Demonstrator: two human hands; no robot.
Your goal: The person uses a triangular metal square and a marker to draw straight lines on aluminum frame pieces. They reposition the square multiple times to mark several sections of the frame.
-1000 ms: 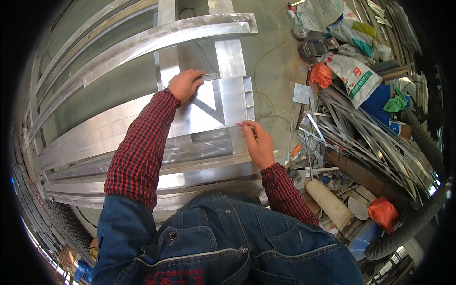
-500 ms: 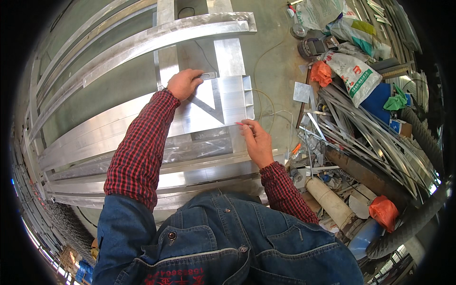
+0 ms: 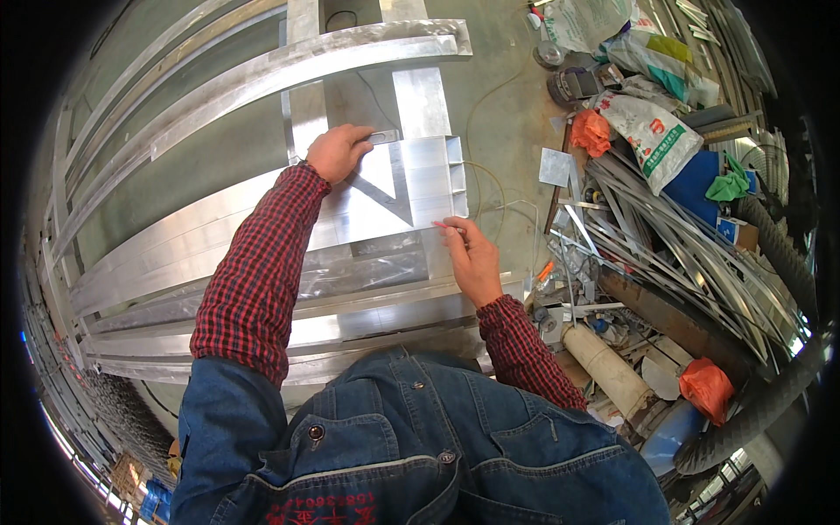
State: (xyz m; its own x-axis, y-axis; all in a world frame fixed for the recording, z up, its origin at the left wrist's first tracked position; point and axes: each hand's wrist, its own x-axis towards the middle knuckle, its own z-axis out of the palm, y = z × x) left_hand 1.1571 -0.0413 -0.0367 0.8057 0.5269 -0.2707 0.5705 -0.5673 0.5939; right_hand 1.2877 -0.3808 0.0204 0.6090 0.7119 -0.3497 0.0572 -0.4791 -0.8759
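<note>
A wide aluminium profile with an open ribbed end lies across the rack, running off to the left. My left hand is closed over the far edge of it, gripping the metal stock of a triangle square. The square's dark arms form a V across the shiny face, pointing toward me. Close to the profile's near right corner, my right hand pinches a thin pink-red marking pencil. Its tip meets or nearly meets the near edge; I cannot tell if it touches. My left fingertips are partly hidden.
More aluminium bars lie beyond and nearer to me, over crosswise supports. At right are a heap of metal strips, white sacks, orange bags and a cardboard tube. A thin cable crosses the floor.
Almost nothing differs. My right hand and the pencil have shifted very slightly away from me; my left hand and the square stay in place.
</note>
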